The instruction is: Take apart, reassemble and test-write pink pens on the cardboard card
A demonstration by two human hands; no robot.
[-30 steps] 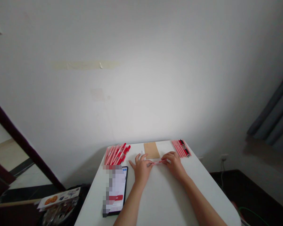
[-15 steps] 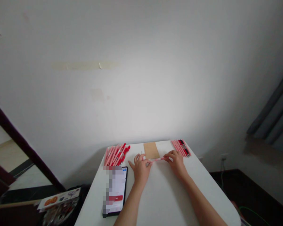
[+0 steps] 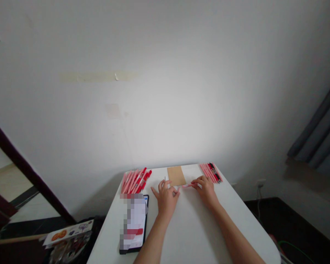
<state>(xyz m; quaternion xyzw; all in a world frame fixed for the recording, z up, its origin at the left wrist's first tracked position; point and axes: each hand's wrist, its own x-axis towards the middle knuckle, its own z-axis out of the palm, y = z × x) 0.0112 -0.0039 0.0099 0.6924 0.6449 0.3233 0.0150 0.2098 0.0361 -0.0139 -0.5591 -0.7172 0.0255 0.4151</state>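
My right hand (image 3: 206, 189) pinches a slim pink pen (image 3: 187, 186) between thumb and fingers, its free end pointing left, low over the white table. Just left of that end is my left hand (image 3: 166, 196), thumb and index finger pressed together and the other fingers spread. Whatever small pale piece sits in that pinch is too small to make out. A short white stick-like thing (image 3: 166, 178) shows by the left fingers. Behind both hands lies a brown paper rectangle (image 3: 177, 175).
Several pink and red pens (image 3: 136, 180) lie at the table's back left. Another row of pink, red and black pens (image 3: 211, 173) is at the back right. A phone (image 3: 136, 223), partly blurred out, rests at the left edge of the white table (image 3: 192, 234). The wall stands behind.
My left fingertips have come away from the pen's left end, leaving a small gap between them and the pen. My right hand has stayed nearly in place with the pen.
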